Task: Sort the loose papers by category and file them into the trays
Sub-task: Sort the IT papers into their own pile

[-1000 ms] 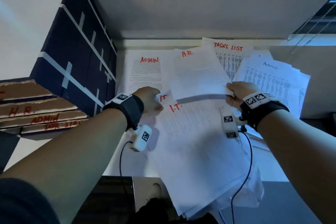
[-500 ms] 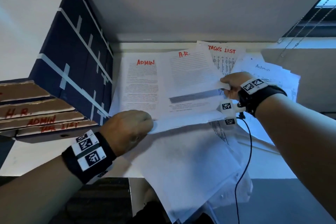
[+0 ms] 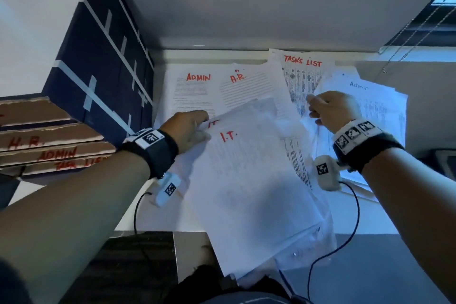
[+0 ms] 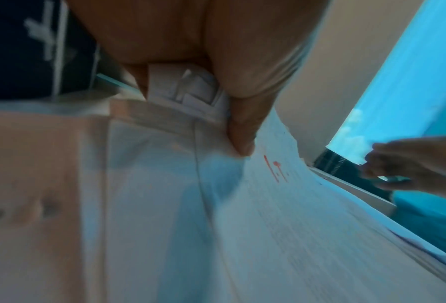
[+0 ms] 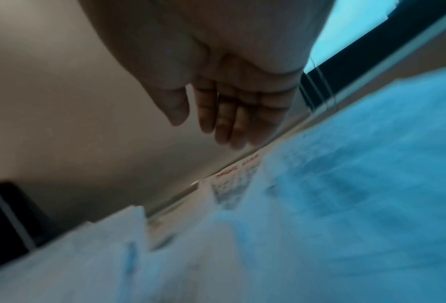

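Left hand (image 3: pixel 187 128) returned, pinching white I.T. sheets (image 3: pixel 246 180) (red lettering); right hand (image 3: pixel 329 108) relaxed, empty.

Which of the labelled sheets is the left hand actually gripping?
The I.T. sheets: the left hand pinches their top-left corner. The ADMIN sheet and TASKS LIST sheet lie untouched behind.

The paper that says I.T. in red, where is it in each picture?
Head: the I.T. paper lies in the middle, its top corner pinched by the left hand.
Left wrist: the I.T. paper runs right of centre, below the thumb.
Right wrist: too blurred to tell.
Shared landmark: the red Tasks List sheet.
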Tool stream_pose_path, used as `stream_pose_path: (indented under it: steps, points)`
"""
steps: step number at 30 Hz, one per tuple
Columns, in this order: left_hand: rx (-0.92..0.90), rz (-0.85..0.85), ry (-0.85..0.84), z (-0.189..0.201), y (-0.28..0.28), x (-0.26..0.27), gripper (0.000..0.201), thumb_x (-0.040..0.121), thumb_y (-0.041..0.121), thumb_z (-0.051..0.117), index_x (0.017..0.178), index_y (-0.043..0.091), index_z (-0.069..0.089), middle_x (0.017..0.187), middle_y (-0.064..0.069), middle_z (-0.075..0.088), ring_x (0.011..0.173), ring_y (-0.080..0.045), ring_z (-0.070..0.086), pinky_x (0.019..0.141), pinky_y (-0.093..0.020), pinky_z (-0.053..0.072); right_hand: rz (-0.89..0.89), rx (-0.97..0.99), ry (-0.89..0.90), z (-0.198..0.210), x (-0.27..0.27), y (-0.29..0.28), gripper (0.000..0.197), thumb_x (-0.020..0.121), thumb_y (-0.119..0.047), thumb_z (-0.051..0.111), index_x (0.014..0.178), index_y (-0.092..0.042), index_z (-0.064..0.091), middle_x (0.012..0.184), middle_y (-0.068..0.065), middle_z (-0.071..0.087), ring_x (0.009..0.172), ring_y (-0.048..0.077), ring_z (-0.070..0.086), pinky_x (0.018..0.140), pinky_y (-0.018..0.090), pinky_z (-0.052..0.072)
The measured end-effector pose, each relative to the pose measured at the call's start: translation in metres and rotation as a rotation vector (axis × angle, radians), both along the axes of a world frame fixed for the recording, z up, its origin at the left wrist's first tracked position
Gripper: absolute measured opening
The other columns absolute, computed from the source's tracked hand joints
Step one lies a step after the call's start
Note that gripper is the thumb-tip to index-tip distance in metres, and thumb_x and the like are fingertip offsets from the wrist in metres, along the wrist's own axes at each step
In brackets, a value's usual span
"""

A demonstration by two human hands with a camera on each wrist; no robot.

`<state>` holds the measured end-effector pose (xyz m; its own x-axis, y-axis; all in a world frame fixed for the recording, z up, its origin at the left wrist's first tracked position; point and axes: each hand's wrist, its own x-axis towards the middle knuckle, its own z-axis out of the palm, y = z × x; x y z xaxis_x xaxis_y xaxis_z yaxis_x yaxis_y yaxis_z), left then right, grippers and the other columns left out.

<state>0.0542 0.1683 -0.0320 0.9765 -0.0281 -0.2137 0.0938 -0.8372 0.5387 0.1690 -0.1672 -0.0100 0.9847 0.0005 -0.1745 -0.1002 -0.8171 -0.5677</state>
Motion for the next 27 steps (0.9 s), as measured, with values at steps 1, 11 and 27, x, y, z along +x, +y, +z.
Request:
stream_pose_path:
  steps: [1, 11, 27]
  points:
    - [-0.025, 0.008, 0.032, -0.006, 0.001, 0.005, 0.016, 0.087, 0.025, 0.074, 0.098, 0.024, 0.062, 0.108, -0.004, 0.067, 0.102, -0.026, 0.061, 0.09, -0.036, 0.052, -0.064, 0.034, -0.093, -0.001, -0.008, -0.013, 0.033, 0.095, -0.044, 0.057, 0.087, -0.014, 0.069, 0.092, 0.006, 0.074, 0.089, 0.029, 0.069, 0.083, 0.038, 0.055]
    - [-0.22, 0.002, -0.049, 0.001, 0.005, 0.004, 0.021, 0.081, 0.009, 0.079, 0.075, 0.017, 0.06, 0.076, -0.004, 0.061, 0.077, -0.018, 0.054, 0.076, -0.039, 0.049, 0.31, -0.552, 0.184, -0.063, -0.067, -0.067, 0.067, 0.091, -0.069, 0.037, 0.149, -0.045, 0.014, 0.162, -0.003, 0.008, 0.149, 0.03, 0.013, 0.115, 0.054, 0.024]
    - [0.477, 0.009, 0.298, -0.013, -0.047, -0.012, 0.081, 0.069, 0.065, 0.068, 0.136, 0.028, 0.043, 0.128, -0.007, 0.045, 0.12, -0.033, 0.047, 0.098, -0.05, 0.042, 0.347, -0.392, 0.272, -0.038, -0.124, 0.022, 0.078, 0.072, -0.065, 0.072, 0.131, -0.022, 0.045, 0.125, 0.002, 0.056, 0.111, 0.023, 0.058, 0.09, 0.035, 0.047]
